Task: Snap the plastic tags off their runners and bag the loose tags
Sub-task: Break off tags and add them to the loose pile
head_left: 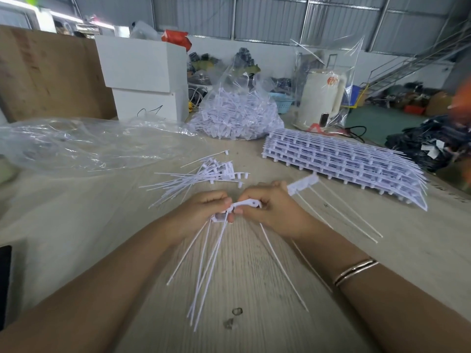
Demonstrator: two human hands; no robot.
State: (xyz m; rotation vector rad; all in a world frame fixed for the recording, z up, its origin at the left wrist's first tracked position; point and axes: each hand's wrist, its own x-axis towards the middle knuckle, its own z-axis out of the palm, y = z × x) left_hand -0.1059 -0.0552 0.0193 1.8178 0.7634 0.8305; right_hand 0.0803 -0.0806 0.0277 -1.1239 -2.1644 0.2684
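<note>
White plastic throughout: tags, runners and tails all one pale colour. Landmark for positions: the runner strip [257,203] held between the hands, above a wood-grain table [254,276].

Left hand [204,212]: fingers curled together and pinched on a small cluster of tag heads [219,217] at the strip's left end. Their thin tails hang toward the camera, fanned over the table.

Right hand [270,212]: fingers closed around the strip's middle. The strip's far end [303,184] juts out past the hand to the right, with more tails trailing down and right. Strip looks bent between the two hands; whether a tag is separating there, cannot tell. Two thin metal bangles [355,271] on the right forearm.

Loose tags [204,174]: small scattered pile on the table just beyond the strip, to its left, not bagged.

Bag of tags [237,113]: clear plastic, mouth open, heaped full, standing farther back behind the loose pile.

Empty-looking clear bag [89,146]: lying crumpled, flat, left of and beyond the strip.

Stack of unbroken runner sheets [344,161]: right of and beyond the strip, lying flat, several layers.

Behind the stack: a cream kettle [323,98] inside another clear bag. White boxes [145,77] stand back left.

Small dark scraps [234,317] on the table, nearer the camera than the strip.
</note>
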